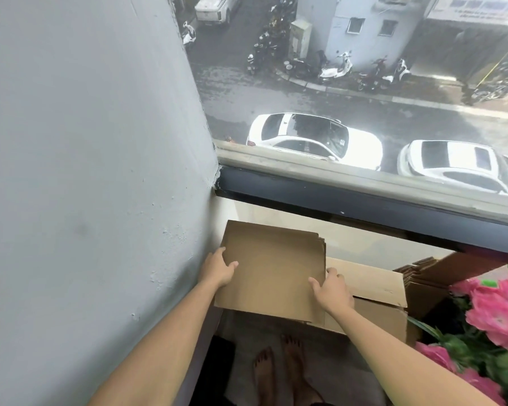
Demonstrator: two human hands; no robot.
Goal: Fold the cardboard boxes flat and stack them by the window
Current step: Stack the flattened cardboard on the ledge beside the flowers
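Holding a flattened cardboard box (272,268) by its two side edges, the person has it low in the corner where the grey wall (85,171) meets the window (364,98), just above a larger flattened box (370,291) that lies below and to the right of it. The left hand (217,268) grips the left edge, thumb lying on the top face and fingers curled under; the right hand (332,291) grips the right edge the same way, thumb on top. Layered edges show at the far right corner of the held piece, so it may be several sheets together, though I cannot tell for certain. This looks like the stacking step: the folding of this piece seems done and it is being set onto the pile by the window. The next move, I would judge, calls for lowering it level, squaring it against the wall and the cardboard beneath, then sliding the fingers out from under. More cardboard (423,276) stands to the right, beside pink flowers (499,309), and bare feet (279,367) show on the floor below.
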